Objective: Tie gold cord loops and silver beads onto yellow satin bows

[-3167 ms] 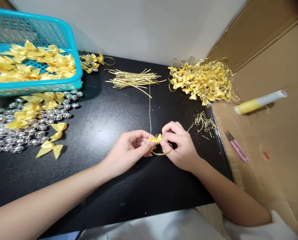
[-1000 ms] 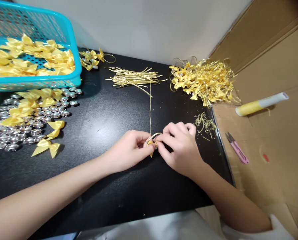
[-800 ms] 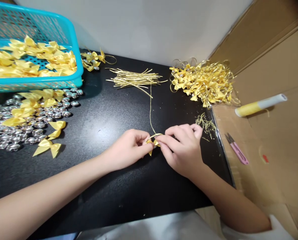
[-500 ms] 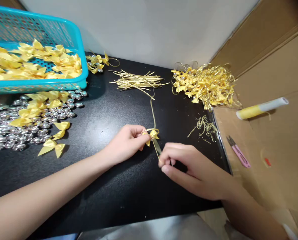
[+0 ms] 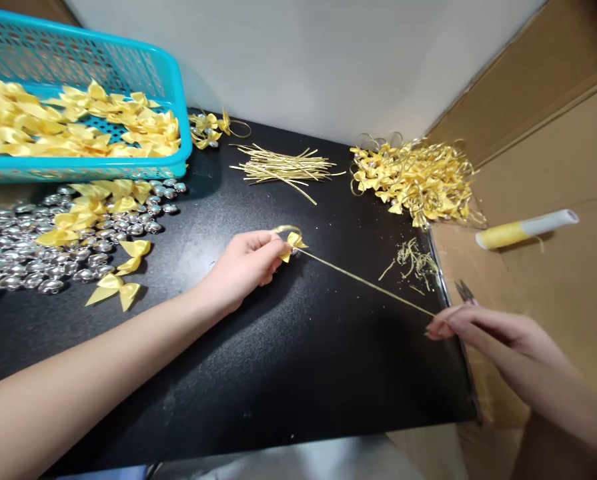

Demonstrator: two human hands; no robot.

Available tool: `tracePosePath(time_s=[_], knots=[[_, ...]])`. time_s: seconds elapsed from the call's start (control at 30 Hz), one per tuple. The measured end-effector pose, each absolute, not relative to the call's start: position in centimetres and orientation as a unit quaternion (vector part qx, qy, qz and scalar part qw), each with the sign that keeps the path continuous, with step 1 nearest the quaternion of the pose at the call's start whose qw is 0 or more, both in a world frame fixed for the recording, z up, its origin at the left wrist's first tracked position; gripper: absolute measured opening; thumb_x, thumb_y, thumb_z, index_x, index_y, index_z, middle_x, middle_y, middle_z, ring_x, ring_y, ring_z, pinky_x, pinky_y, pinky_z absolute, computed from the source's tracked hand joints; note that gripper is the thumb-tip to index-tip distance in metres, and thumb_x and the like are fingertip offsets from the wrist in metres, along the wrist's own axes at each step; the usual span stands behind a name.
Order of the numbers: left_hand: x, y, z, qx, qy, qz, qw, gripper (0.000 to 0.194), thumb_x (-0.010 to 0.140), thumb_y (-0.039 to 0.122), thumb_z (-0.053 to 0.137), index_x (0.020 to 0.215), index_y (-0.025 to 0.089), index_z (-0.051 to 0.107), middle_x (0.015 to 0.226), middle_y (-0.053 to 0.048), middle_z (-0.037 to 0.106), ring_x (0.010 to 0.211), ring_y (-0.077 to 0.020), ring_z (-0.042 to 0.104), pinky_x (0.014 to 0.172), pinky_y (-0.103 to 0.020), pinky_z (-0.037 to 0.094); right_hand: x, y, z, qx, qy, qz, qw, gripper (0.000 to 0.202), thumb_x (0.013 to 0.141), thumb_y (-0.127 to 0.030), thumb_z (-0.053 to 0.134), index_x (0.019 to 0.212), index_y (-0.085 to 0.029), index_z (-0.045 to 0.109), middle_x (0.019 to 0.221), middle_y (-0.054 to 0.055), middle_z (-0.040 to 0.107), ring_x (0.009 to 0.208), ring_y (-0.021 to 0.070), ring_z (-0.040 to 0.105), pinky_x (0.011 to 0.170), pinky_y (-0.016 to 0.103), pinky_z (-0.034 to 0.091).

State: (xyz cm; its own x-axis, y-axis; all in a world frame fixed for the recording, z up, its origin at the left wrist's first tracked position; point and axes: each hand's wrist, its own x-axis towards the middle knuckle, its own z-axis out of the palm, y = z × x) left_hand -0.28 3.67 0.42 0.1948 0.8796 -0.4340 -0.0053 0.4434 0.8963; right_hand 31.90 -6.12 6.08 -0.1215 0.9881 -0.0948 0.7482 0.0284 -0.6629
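Observation:
Over the middle of the black table [image 5: 238, 373], my left hand [image 5: 248, 267] pinches a yellow ribbon bow [image 5: 294, 244]. A thin gold loop [image 5: 287, 229] stands up behind the bow. From the bow a gold cord [image 5: 368, 283] runs taut to the right, its far end pinched in the fingertips of my right hand [image 5: 483, 330]. That hand is slightly blurred, at the table's right edge. Part of a pair of thread snips [image 5: 464, 292] shows behind it; its pink handle is mostly hidden by the hand.
A teal basket [image 5: 175, 163] of yellow bows stands at the back left. Silver beads [image 5: 8, 253] and loose bows [image 5: 113, 288] lie before it. Gold cord lengths [image 5: 283, 165], finished bow loops [image 5: 418, 177] and cord scraps [image 5: 415, 263] lie behind my hands. A yellow-white roll [image 5: 528, 229] rests on cardboard at right.
My right hand has moved far to the right, drawing the cord out straight from the bow. My left hand with the bow has shifted a little up and left.

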Motion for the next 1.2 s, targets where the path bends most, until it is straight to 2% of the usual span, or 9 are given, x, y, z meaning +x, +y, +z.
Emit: tracePosePath(time_s=[0.13, 0.27, 0.5, 0.6, 0.73, 0.8, 1.0, 1.1, 1.2], knots=[[-0.4, 3.6, 0.5, 0.416, 0.528, 0.34, 0.658, 0.019, 0.073, 0.025, 0.06, 0.059, 0.017, 0.05, 0.05, 0.006, 0.04, 0.044, -0.0053, 0.033, 0.043, -0.02, 0.026, 34.5, -6.6, 5.5, -0.679, -0.648, 0.314, 0.143, 0.036, 0.087, -0.055, 0.058, 0.07, -0.027, 0.074, 0.078, 0.005, 0.074, 0.076, 0.0207, 0.071, 0.079, 0.036, 0.057], [-0.7, 3.6, 0.4, 0.415, 0.513, 0.349, 0.665, 0.018, 0.072, 0.027, 0.064, 0.061, 0.017, 0.054, 0.054, 0.005, 0.042, 0.049, -0.0068, 0.036, 0.047, -0.021, 0.031, 35.1, -6.6, 5.1, -0.733, -0.611, 0.257, 0.156, 0.036, 0.08, -0.06, 0.062, 0.074, -0.027, 0.073, 0.092, 0.007, 0.073, 0.087, 0.0216, 0.067, 0.077, 0.033, 0.053], [-2.3, 3.9, 1.1, 0.388, 0.531, 0.353, 0.666, 0.014, 0.065, 0.026, 0.07, 0.062, 0.016, 0.061, 0.071, 0.0, 0.052, 0.064, -0.0111, 0.044, 0.055, -0.023, 0.037, 34.0, -6.0, 4.0, -0.784, -0.548, 0.26, 0.135, 0.038, 0.074, -0.058, 0.065, 0.074, -0.022, 0.073, 0.084, 0.006, 0.074, 0.082, 0.024, 0.067, 0.074, 0.034, 0.052], [-2.9, 3.8, 1.7, 0.394, 0.528, 0.351, 0.666, 0.013, 0.067, 0.024, 0.068, 0.06, 0.016, 0.061, 0.071, 0.0, 0.054, 0.066, -0.0118, 0.046, 0.058, -0.023, 0.038, 33.5, -5.8, 2.7, -0.799, -0.458, 0.314, 0.232, 0.032, 0.068, -0.053, 0.075, 0.076, -0.022, 0.076, 0.086, 0.006, 0.075, 0.087, 0.0246, 0.069, 0.084, 0.037, 0.054], [-3.3, 3.4, 1.7, 0.388, 0.487, 0.35, 0.7, 0.015, 0.073, 0.02, 0.062, 0.059, 0.016, 0.06, 0.061, 0.001, 0.054, 0.06, -0.0109, 0.046, 0.057, -0.023, 0.038, 32.9, -5.4, 1.1, -0.709, -0.271, 0.408, 0.508, 0.03, 0.06, -0.045, 0.084, 0.075, -0.022, 0.072, 0.082, 0.002, 0.073, 0.086, 0.0185, 0.07, 0.091, 0.034, 0.056], [-3.2, 3.2, 1.3, 0.385, 0.477, 0.348, 0.709, 0.015, 0.075, 0.021, 0.063, 0.06, 0.016, 0.061, 0.061, 0.001, 0.056, 0.061, -0.0109, 0.047, 0.058, -0.022, 0.039, 32.8, -5.2, 1.0, -0.645, -0.2, 0.443, 0.59, 0.024, 0.063, -0.037, 0.084, 0.073, -0.023, 0.068, 0.078, -0.001, 0.07, 0.08, 0.0138, 0.068, 0.086, 0.031, 0.059], [-2.7, 2.7, 0.2, 0.403, 0.458, 0.326, 0.722, 0.02, 0.075, 0.027, 0.066, 0.059, 0.017, 0.06, 0.062, 0.001, 0.057, 0.062, -0.0115, 0.05, 0.061, -0.023, 0.039, 33.7, -5.4, 2.3, -0.578, -0.081, 0.477, 0.658, 0.012, 0.075, -0.021, 0.074, 0.072, -0.022, 0.062, 0.067, -0.004, 0.059, 0.059, 0.0084, 0.058, 0.066, 0.026, 0.057], [-2.7, 2.4, 0.0, 0.414, 0.445, 0.316, 0.729, 0.022, 0.078, 0.03, 0.066, 0.062, 0.017, 0.058, 0.065, 0.0, 0.058, 0.065, -0.012, 0.05, 0.062, -0.024, 0.039, 34.1, -5.4, 2.6, -0.578, -0.064, 0.446, 0.68, 0.007, 0.084, -0.018, 0.065, 0.078, -0.022, 0.065, 0.067, -0.003, 0.057, 0.057, 0.0069, 0.056, 0.064, 0.025, 0.053], [-2.9, 2.1, 0.0, 0.413, 0.446, 0.295, 0.737, 0.024, 0.078, 0.034, 0.066, 0.064, 0.017, 0.056, 0.067, 0.0, 0.055, 0.065, -0.013, 0.049, 0.061, -0.024, 0.036, 34.3, -5.2, 3.1, -0.587, -0.016, 0.392, 0.708, 0.015, 0.092, -0.017, 0.055, 0.085, -0.021, 0.068, 0.065, -0.003, 0.057, 0.054, 0.0064, 0.053, 0.065, 0.027, 0.052]])
